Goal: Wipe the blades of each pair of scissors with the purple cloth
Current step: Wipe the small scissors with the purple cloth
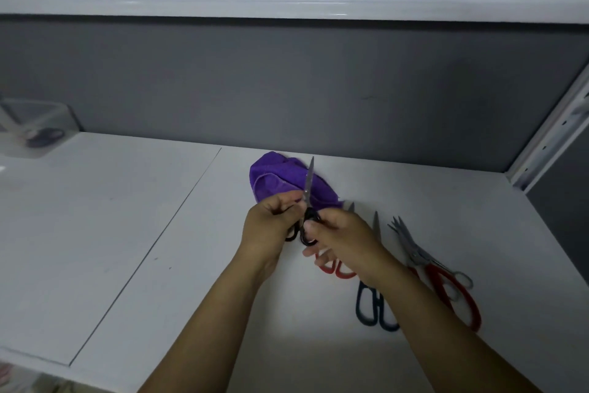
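Observation:
Black-handled scissors [308, 184] are held upright above the white table [159, 217], blades closed and pointing away from me. My left hand [271, 227] and my right hand [341, 239] both grip their black handle loops. The crumpled purple cloth [274, 179] lies on the table just behind the blades, touched by neither hand. Several other scissors lie to the right: a red-handled pair [338, 268] partly under my right hand, a dark blue-handled pair [376, 306], and a large red-handled pair [446, 284] with a small metal pair across it.
A grey wall panel [287, 83] rises right behind the cloth. A clear plastic box [35, 128] holding more scissors stands at the far left. A seam [153, 246] runs diagonally across the table. A metal shelf upright [551, 125] borders the right side.

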